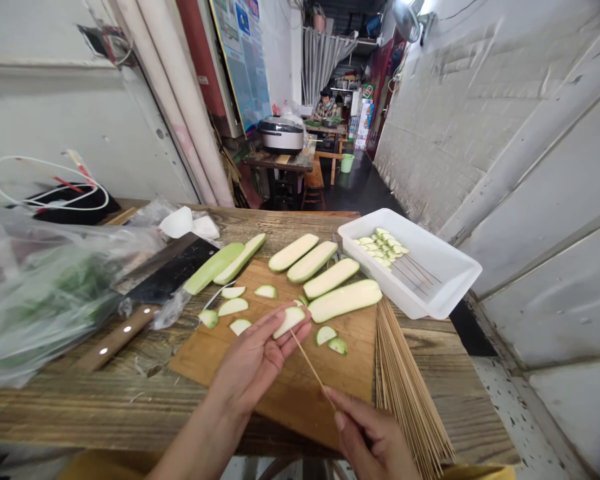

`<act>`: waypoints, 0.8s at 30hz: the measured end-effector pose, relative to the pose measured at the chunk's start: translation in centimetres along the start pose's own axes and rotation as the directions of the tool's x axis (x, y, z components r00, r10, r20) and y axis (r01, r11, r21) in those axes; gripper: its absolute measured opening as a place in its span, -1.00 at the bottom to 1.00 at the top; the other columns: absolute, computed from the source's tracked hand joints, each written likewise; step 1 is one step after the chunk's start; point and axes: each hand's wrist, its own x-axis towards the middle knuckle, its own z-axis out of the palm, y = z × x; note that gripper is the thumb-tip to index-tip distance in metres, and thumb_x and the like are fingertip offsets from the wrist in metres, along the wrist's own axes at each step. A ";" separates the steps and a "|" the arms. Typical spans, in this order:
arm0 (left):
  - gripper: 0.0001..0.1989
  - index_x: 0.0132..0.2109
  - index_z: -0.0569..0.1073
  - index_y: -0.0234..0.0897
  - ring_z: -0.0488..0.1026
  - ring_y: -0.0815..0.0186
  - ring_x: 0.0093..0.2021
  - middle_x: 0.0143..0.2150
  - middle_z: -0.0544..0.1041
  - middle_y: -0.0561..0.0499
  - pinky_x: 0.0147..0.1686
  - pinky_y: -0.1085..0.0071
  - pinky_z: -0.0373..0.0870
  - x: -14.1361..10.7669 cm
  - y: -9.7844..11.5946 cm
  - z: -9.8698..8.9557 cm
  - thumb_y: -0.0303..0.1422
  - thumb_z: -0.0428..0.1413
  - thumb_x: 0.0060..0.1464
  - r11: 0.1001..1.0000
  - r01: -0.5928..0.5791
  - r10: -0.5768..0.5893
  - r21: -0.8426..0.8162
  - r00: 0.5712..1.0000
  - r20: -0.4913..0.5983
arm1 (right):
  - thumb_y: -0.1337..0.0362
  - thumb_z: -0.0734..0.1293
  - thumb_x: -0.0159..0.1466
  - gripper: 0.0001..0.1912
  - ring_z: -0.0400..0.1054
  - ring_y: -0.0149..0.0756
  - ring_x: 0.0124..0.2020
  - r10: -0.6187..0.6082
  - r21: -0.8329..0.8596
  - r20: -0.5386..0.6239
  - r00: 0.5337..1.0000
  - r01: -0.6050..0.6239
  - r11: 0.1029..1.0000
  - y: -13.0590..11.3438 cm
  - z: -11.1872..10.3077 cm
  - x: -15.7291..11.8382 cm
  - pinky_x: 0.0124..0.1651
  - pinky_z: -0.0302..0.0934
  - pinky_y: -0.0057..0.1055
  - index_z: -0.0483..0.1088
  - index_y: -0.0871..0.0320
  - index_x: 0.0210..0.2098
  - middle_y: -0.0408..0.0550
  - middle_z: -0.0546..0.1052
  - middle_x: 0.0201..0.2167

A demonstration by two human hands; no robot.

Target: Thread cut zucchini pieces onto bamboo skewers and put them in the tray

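My left hand (260,353) holds a half-round zucchini slice (289,322) between thumb and fingers, above the cutting board (350,367). In my right hand (373,433) is a thin bamboo skewer (310,365), pinched near its lower end. Its far tip meets the lower edge of the slice; how deep it goes in I cannot tell. Loose slices (233,307) lie on the board left of my left hand, and two more slices (326,335) lie to its right. Several zucchini halves (345,300) rest cut side up along the board's far edge.
A bundle of skewers (410,393) lies right of the board. Behind it, a white plastic tray (450,273) holds skewered slices (380,247). On the left are a cleaver (165,273) and a plastic bag of greens (55,287). A person (326,105) sits far back.
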 end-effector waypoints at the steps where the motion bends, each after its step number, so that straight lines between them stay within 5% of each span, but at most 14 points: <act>1: -0.81 -0.18 0.48 -0.52 0.48 0.12 -0.07 -0.09 0.53 -0.31 -0.04 0.26 0.45 0.0 0.0 0.0 -0.56 0.01 0.10 1.000 -0.002 0.002 0.003 1.000 0.000 | 0.20 0.14 0.33 -0.62 0.28 -0.39 -0.61 0.005 0.007 0.000 1.000 -0.005 1.000 0.0 0.0 0.0 -0.48 0.29 -0.46 0.43 0.13 0.03 -0.07 0.48 -0.54; 24: -0.82 -0.16 0.46 -0.48 0.50 0.14 -0.10 -0.15 0.56 -0.28 -0.06 0.23 0.45 0.1 -0.5 0.4 -0.53 0.02 0.10 0.997 -0.043 0.040 0.065 0.998 0.049 | 0.03 0.06 0.35 -0.49 0.02 -0.48 -0.66 -0.020 0.003 -0.027 0.999 0.020 1.000 -0.9 0.9 0.9 -0.62 0.01 -0.58 0.42 0.28 -0.05 -0.22 0.19 -0.66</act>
